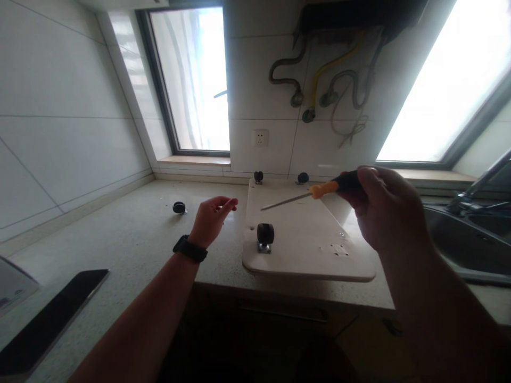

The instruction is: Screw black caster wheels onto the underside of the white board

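Note:
My right hand [385, 205] is wrapped round the black and orange handle of a screwdriver [325, 189]. Its shaft slants down to the left, over a pale board [295, 226] lying on the counter. Left of the board, my left hand [213, 218] is closed in a pinch; whatever is between the fingertips is too small to make out. One caster wheel [265, 235] stands on the board's near left corner, with two more casters at the far edge. The near right corner shows a group of holes [340, 250]. A loose caster [179, 208] lies on the counter beyond my left wrist.
A dark flat slab [51, 324] lies on the counter [131, 234] at lower left. On the right is a sink [463, 239] with a tap. Hoses and valves [315, 101] hang on the tiled wall above a socket [261, 138].

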Available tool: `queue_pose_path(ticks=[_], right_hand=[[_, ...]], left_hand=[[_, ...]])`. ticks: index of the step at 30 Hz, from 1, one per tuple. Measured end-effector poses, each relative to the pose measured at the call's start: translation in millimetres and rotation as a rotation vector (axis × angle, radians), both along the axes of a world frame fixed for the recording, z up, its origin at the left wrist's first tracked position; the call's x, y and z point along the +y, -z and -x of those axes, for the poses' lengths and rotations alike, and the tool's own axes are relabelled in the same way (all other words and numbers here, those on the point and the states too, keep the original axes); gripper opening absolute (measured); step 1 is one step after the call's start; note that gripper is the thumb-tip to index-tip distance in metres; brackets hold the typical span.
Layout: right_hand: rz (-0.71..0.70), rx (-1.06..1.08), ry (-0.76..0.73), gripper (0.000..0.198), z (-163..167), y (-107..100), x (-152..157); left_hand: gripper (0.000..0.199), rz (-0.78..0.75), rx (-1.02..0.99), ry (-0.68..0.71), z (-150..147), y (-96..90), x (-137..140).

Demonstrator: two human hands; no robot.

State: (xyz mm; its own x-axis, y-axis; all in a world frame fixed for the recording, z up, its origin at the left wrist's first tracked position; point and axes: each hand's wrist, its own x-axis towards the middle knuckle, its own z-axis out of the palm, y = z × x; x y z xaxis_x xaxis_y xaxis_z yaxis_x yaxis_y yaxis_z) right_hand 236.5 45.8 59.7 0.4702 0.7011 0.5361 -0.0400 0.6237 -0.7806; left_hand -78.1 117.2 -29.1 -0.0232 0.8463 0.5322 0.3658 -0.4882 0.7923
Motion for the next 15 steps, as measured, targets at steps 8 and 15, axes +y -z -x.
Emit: queue_pose_path(ticks=[8,15], right_hand=[[0.096,0.446,-0.115,0.017,-15,61,28],[0.184,0.497,-0.149,0.010,0,81,27]], left_hand=[[0.044,0.078,0.105,-0.254,56,53.5,46],[0.023,0.187,0.422,-0.305,74,95.2,58]])
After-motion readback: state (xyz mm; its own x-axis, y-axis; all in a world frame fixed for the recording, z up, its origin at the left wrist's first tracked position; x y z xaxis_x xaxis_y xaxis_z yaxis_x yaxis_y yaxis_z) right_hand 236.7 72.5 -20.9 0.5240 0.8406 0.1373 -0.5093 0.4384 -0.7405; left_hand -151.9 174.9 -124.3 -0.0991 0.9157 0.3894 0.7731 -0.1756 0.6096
